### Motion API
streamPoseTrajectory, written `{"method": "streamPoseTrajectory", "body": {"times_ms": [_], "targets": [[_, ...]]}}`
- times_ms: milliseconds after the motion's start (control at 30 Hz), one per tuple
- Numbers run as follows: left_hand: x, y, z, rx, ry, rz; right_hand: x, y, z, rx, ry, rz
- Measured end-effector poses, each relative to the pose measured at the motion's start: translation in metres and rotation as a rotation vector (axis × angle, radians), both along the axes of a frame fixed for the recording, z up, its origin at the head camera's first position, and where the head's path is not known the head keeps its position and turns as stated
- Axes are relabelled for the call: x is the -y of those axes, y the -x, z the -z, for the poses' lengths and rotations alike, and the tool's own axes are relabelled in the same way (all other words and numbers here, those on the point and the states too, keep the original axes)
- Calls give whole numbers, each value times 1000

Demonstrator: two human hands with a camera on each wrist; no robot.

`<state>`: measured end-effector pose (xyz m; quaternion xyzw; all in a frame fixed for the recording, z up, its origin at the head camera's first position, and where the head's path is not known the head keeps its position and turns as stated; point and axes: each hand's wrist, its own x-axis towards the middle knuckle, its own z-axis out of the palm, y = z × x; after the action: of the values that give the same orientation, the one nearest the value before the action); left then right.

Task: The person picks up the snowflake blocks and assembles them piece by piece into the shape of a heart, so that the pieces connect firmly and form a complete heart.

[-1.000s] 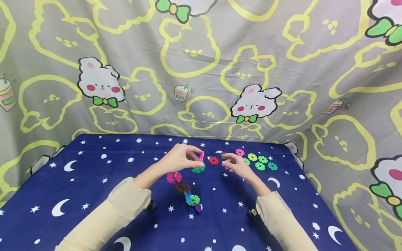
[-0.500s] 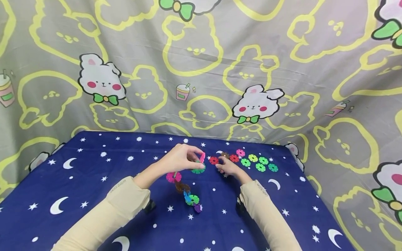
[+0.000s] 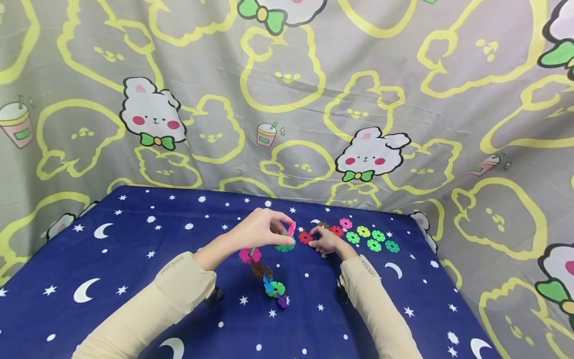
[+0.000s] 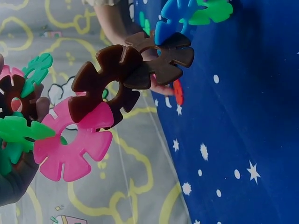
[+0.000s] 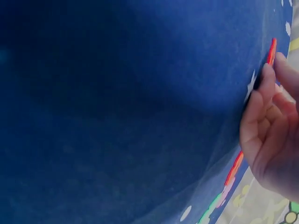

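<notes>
My left hand point(image 3: 264, 229) grips one end of a chain of interlocking notched plastic discs. At its fingertips show a pink disc point(image 3: 291, 229) and a green disc point(image 3: 285, 247). From the hand the chain hangs past another pink disc point(image 4: 77, 156), two brown discs point(image 4: 106, 86), a blue disc point(image 4: 174, 21) and a green disc point(image 4: 212, 11), down to a purple disc point(image 3: 282, 301). My right hand point(image 3: 329, 241) is low over the cloth, thumb and forefinger pinching the right edge of a flat red disc point(image 3: 305, 237). Its other fingers are curled in.
Right of the right hand lie loose discs: a brown disc point(image 3: 324, 226), a second red disc point(image 3: 336, 231), a pink disc point(image 3: 345, 223) and several green and yellow-green discs point(image 3: 374, 245). A dark blue star-and-moon cloth point(image 3: 157, 239) covers the table. A patterned curtain point(image 3: 206, 75) hangs behind it.
My right hand has moved left and down from beside the brown disc to the red disc, uncovering the second red disc. My left hand holds the chain in nearly the same place.
</notes>
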<state>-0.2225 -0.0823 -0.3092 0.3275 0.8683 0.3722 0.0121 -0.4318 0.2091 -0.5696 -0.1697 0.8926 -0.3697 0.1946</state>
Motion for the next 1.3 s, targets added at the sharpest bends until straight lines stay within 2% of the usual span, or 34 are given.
{"method": "streamPoseTrajectory", "body": {"times_ms": [133,167,233,267,367,433,467,533,600,667,767,900,1033,1167,1300], "targets": [[0,1,0,6,-6,-5,4,12,20,-146,-82,-22],[0,2,0,6,-6,-3,8,8,16,-156,-121,-14],[-1,2,0,1,-4,4,13,-3,7,-198,-94,-21],[-1,2,0,-2,-4,8,20,-17,-11,-188,-120,9],[-3,2,0,-6,1,16,50,-76,-81,-200,-272,105],[-3,3,-1,-12,3,18,68,-104,-116,-207,-347,144],[-3,3,-1,-13,6,18,76,-115,-132,-189,-397,167],[-4,4,-2,-16,9,20,83,-122,-140,-232,-383,156],[-4,4,-3,-14,16,22,85,-123,-141,-261,-329,133],[-5,5,-3,-8,22,20,85,-127,-143,-288,-231,96],[-6,6,-3,-5,29,16,84,-134,-152,-279,-26,39],[-7,6,-2,-14,38,10,79,-146,-176,-227,318,14],[-9,6,-2,-17,47,5,69,-162,-204,-270,580,50],[-11,5,-3,-10,44,4,64,-180,-228,-416,683,58],[-11,3,-5,-11,52,14,67,-199,-242,-553,661,-12]]}}
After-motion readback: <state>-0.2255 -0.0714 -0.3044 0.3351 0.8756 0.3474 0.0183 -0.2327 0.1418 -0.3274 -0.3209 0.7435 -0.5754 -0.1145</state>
